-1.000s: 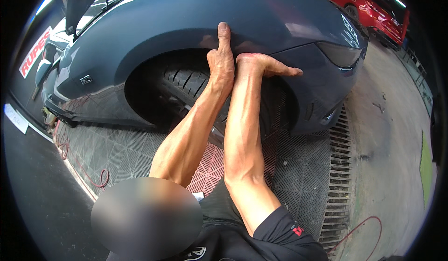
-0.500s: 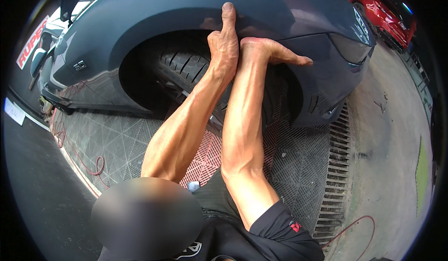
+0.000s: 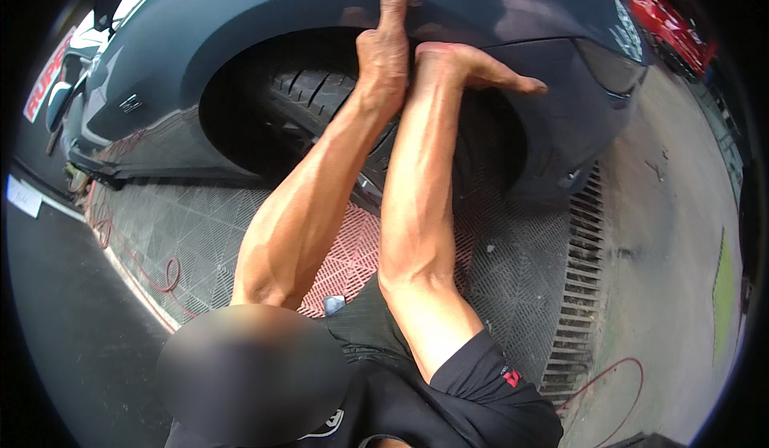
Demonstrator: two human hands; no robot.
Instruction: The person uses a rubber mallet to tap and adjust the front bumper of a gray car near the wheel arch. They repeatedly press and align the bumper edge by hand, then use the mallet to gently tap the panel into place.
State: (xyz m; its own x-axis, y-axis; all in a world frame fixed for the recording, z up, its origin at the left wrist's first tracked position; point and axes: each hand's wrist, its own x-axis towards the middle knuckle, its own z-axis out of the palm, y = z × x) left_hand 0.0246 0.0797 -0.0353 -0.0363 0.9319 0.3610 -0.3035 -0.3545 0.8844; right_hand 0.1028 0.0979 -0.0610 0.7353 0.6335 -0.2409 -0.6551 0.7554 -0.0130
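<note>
Both my hands are at the upper edge of the wheel arch on a dark blue-grey car fender (image 3: 473, 0). My left hand (image 3: 384, 64) has its thumb pointing up against the painted outer face; its other fingers curl out of sight behind the arch edge. Close beside it, my right hand (image 3: 473, 68) is bent sharply at the wrist, the heel of its palm by the same edge. One digit of it stretches right along the panel, and the rest are hidden. Below the hands is the black tyre (image 3: 308, 88), partly behind my left forearm.
The headlight (image 3: 605, 64) lies to the right of the arch. Grey grid floor tiles (image 3: 200, 224) surround a reddish patch (image 3: 344, 244). A drain grate (image 3: 581, 288) runs along the right, a red hose (image 3: 168, 276) along the left. A red car (image 3: 653, 8) stands far right.
The car and my hands sit slightly higher in the picture, as the view has shifted. Against the arch edge, my hands look nearly unmoved.
</note>
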